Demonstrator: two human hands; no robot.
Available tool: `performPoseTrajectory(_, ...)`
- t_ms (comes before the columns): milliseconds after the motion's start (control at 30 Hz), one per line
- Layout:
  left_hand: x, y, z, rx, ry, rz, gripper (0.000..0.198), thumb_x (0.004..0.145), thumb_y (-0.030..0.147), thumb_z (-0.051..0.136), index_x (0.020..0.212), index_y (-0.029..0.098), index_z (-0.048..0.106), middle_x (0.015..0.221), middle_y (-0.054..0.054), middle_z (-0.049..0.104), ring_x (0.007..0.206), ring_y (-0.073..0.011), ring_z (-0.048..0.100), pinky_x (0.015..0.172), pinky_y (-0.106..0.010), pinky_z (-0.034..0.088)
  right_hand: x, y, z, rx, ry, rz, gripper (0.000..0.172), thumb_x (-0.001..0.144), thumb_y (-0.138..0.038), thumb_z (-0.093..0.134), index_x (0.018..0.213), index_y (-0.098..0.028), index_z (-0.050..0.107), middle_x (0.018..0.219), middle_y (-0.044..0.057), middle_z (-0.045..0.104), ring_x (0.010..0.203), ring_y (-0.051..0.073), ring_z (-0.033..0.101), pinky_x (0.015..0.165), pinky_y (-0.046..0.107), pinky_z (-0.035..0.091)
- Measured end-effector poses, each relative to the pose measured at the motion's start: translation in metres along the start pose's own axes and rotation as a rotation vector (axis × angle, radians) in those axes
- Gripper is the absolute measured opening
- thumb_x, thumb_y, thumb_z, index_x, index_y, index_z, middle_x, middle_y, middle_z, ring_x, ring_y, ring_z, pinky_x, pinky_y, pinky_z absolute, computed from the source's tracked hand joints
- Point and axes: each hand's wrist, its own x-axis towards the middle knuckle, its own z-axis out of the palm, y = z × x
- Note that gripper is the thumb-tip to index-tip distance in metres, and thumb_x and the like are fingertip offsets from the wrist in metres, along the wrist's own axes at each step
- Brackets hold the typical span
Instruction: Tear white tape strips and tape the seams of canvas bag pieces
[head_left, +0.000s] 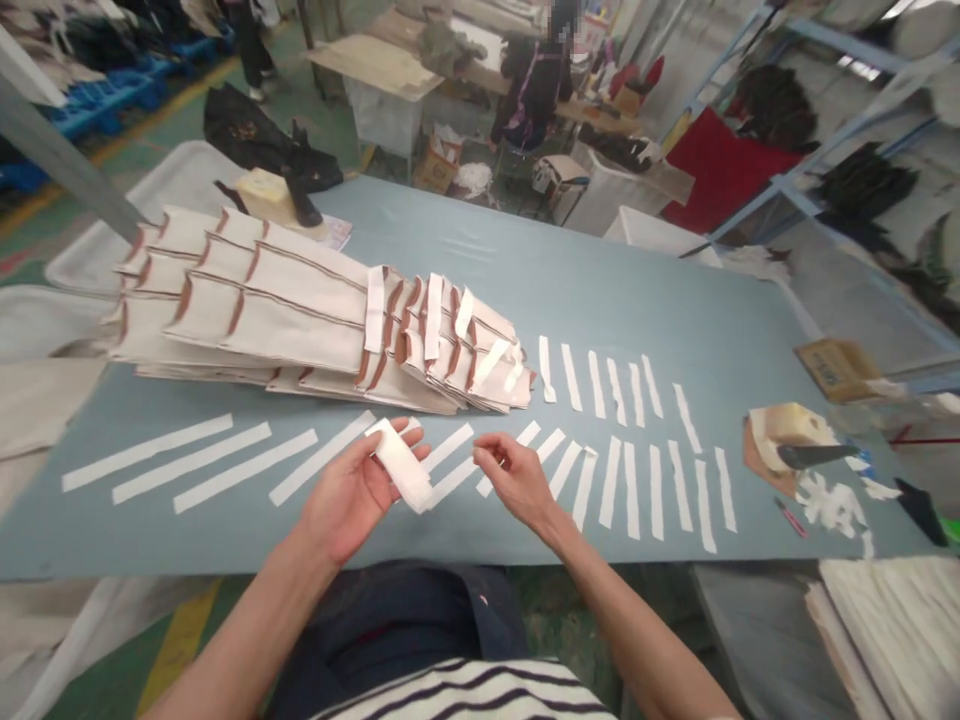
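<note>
In my left hand (351, 502), palm up, lies a small bundle of white strips (403, 462), held under the thumb with the fingers beneath. To its right, my right hand (519, 480) hovers over the table with thumb and fingertips pinched together; anything between them is too small to make out. White strips (639, 490) are spread in rows on the blue-grey table (540, 270), around and beyond both hands. Behind the hands, stacks of cream fabric pieces (300, 290) with brown edges overlap one another. A few white strips (433, 317) rest across these stacks.
An iron-like tool (795, 440) stands at the table's right, near pink-handled snips (790, 517) and white scraps (832, 503). A yellowish block (266, 195) and dark cloth (262, 140) are at the far left. A person (529, 85) is at a farther table.
</note>
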Motion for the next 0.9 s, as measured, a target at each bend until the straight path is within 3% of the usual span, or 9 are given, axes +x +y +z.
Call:
performPoseTrajectory(167, -0.002, 0.013, -0.008, -0.033, 0.003, 0.013, 0.032, 0.107, 0.012, 0.044, 0.105, 0.012, 0.076, 0.099, -0.013, 0.087, 0.088, -0.0261, 0.085, 0.072, -0.039, 0.070, -0.040, -0.033, 0.045, 0.038, -0.104, -0.303, 0.022, 0.089, -0.036, 0.071, 0.106, -0.022, 0.074, 0.103, 0.005, 0.080, 0.079, 0.017, 0.068, 0.068, 0.029, 0.053)
performPoseTrajectory(367, -0.011, 0.016, -0.020, -0.022, 0.008, 0.034, 0.030, 0.104, 0.009, 0.045, 0.113, 0.010, 0.074, 0.107, -0.017, 0.086, 0.096, -0.0272, 0.084, 0.081, -0.040, 0.070, -0.044, -0.040, 0.073, 0.089, -0.069, -0.270, 0.022, 0.088, -0.034, 0.068, 0.106, -0.022, 0.073, 0.102, 0.005, 0.080, 0.081, 0.017, 0.069, 0.068, 0.029, 0.054)
performPoseTrajectory(600, -0.022, 0.018, -0.029, -0.005, 0.019, 0.097, 0.028, 0.104, 0.011, 0.048, 0.108, 0.011, 0.075, 0.103, -0.016, 0.086, 0.099, -0.0265, 0.084, 0.087, -0.037, 0.069, -0.045, -0.051, 0.090, -0.037, -0.020, -0.337, 0.016, 0.089, -0.036, 0.069, 0.095, -0.022, 0.074, 0.091, 0.002, 0.076, 0.074, 0.016, 0.064, 0.068, 0.030, 0.049)
performPoseTrajectory(733, -0.023, 0.017, -0.034, 0.004, 0.005, 0.111, 0.026, 0.103, 0.011, 0.049, 0.106, 0.012, 0.075, 0.104, -0.015, 0.086, 0.105, -0.0276, 0.083, 0.098, -0.042, 0.067, -0.045, -0.052, 0.095, -0.084, -0.002, -0.372, 0.014, 0.092, -0.035, 0.065, 0.091, -0.023, 0.072, 0.086, 0.001, 0.074, 0.071, 0.015, 0.061, 0.069, 0.031, 0.047)
performPoseTrajectory(900, -0.018, 0.013, -0.038, 0.010, -0.014, 0.118, 0.024, 0.099, 0.011, 0.054, 0.108, 0.009, 0.076, 0.110, -0.020, 0.085, 0.108, -0.0314, 0.082, 0.102, -0.047, 0.065, -0.044, -0.046, 0.098, -0.033, -0.003, -0.312, 0.022, 0.092, -0.040, 0.067, 0.104, -0.023, 0.072, 0.085, 0.000, 0.073, 0.067, 0.015, 0.060, 0.066, 0.030, 0.046)
